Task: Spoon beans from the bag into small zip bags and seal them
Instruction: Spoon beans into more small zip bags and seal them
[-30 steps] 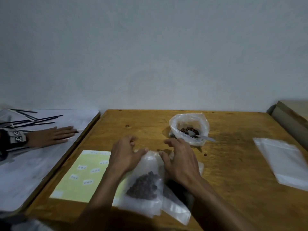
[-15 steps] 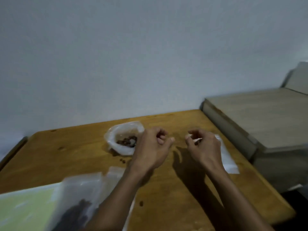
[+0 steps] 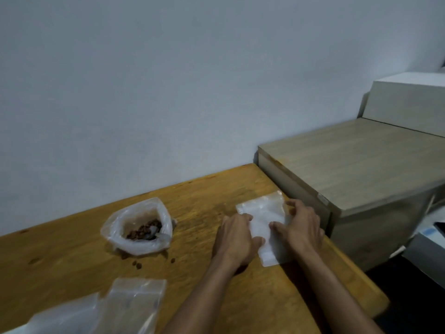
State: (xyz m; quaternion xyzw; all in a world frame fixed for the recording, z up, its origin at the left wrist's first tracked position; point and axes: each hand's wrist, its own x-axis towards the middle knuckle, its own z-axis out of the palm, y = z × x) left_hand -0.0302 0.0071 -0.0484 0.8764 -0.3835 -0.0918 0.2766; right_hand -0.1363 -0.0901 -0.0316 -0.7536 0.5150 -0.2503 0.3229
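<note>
Left hand (image 3: 237, 235) and right hand (image 3: 302, 229) both down on the stack of empty zip bags (image 3: 265, 225) at the right end of the wooden table (image 3: 72, 261). Left: fingers loosely curled, tips on the stack's left edge, thumb laid across its near half. Right: fingers spread over the far right corner, thumb on the top sheet. Whether either hand has actually pinched one sheet free, I cannot tell.

Step in hand, by my reading: separate a single fresh bag from the stack. To do it well: pin the stack with one hand and slide only the top sheet off with the other thumb; thin film clings, so check that two have not come away together. Then bring it beside the bean bag (image 3: 139, 227), which sits open-mouthed at about 9 o'clock from the hands, well apart, what looks like the spoon (image 3: 154, 231) lying inside. A few loose beans (image 3: 137, 263) lie on the table near it.

Stack orientation: flat, long axis running from about 11 o'clock to 5 o'clock. A narrow band shows across the near end; which end carries the zip I cannot confirm.

More clear bags (image 3: 115, 309) lie at the near left edge of view.
</note>
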